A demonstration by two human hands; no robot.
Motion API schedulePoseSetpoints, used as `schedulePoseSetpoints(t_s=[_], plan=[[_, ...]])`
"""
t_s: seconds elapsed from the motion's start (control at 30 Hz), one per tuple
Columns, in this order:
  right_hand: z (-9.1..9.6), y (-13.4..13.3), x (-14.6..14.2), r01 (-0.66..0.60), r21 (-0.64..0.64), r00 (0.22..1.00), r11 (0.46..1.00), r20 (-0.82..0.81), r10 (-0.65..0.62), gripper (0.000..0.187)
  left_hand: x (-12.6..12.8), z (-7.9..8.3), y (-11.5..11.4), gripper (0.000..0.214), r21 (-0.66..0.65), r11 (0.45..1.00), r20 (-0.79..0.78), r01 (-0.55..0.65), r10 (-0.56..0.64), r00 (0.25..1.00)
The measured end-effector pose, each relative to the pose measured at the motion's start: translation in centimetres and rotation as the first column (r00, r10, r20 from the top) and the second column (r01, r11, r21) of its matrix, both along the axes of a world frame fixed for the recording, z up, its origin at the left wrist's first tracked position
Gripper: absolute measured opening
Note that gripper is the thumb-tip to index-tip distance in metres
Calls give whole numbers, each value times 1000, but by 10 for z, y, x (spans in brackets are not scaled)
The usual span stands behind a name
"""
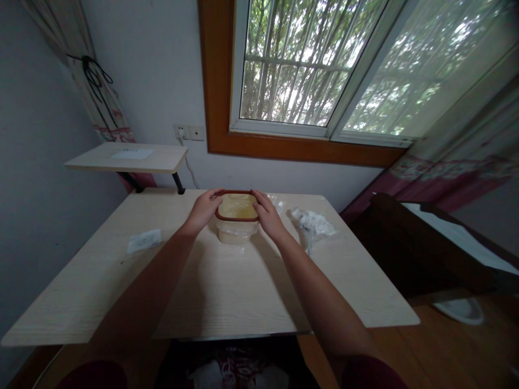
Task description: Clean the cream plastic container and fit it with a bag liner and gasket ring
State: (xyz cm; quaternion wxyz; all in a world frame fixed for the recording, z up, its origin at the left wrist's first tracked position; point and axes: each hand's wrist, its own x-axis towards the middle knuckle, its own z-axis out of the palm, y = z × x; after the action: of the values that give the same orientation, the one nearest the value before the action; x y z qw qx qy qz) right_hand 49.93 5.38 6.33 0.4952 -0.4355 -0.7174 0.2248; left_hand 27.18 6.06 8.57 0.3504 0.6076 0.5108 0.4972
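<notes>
A square translucent plastic container with a pale lid rimmed in dark red stands on the light wooden table, toward its far side. My left hand rests on the lid's left edge, fingers curled over the rim. On the lid's right edge lies my right hand, its fingers likewise pressed down along the rim. Both hands touch the lid from opposite sides.
A crumpled clear plastic bag lies right of the container. A small white packet lies on the table's left. A raised shelf with a paper stands at the back left. Window and curtains lie behind; dark furniture stands right.
</notes>
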Motion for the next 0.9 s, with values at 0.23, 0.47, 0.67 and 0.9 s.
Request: schedulePoseSetpoints(t_s=[0.23,0.47,0.67,0.9], plan=[[1,0,-1,7,4,999,1000,44,-7,50,-1,2,1,44,19,1000,-102,-7,9,995],[2,-3,-5,10,12,1000,1000,18,-10,51,-4,4,0,45,34,999,-122,4,0,992],[-3,-2,-6,13,-20,999,1000,-31,-14,53,-3,1,1,46,29,999,-106,31,-28,994],[-6,-3,-9,-7,-52,994,999,-109,1,52,-5,-5,4,46,22,998,-63,58,-57,996]])
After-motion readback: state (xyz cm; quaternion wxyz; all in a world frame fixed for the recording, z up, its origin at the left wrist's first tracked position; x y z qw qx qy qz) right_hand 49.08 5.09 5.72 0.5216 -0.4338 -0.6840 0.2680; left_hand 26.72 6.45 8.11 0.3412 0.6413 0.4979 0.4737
